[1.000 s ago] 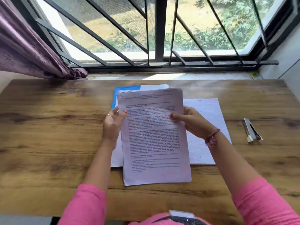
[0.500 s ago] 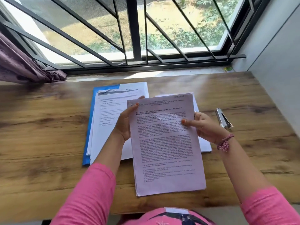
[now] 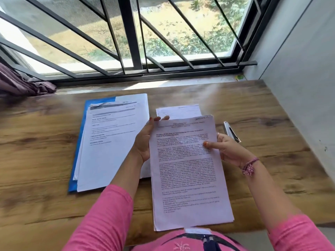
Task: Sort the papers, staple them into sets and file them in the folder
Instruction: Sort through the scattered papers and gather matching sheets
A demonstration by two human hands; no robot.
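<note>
Both hands hold one sheaf of printed papers [image 3: 188, 171] above the wooden tabletop [image 3: 36, 156], its lower edge toward the person's body. The left hand [image 3: 145, 142] has its grip on the sheaf's left edge, fingers behind the pages and fingertips showing over the top corner. The right hand [image 3: 228, 151] pinches the right edge, thumb lying on the printed face.

To the left of the sheaf lies a blue folder [image 3: 79, 142] flat on the tabletop, with a stack of white forms [image 3: 112, 142] on top of it. Behind the sheaf, a lined sheet [image 3: 178, 111] peeks out; how much of it lies underneath cannot be told. Just right of the sheaf, beyond the right hand, rests a stapler [image 3: 230, 130], partly hidden.
</note>
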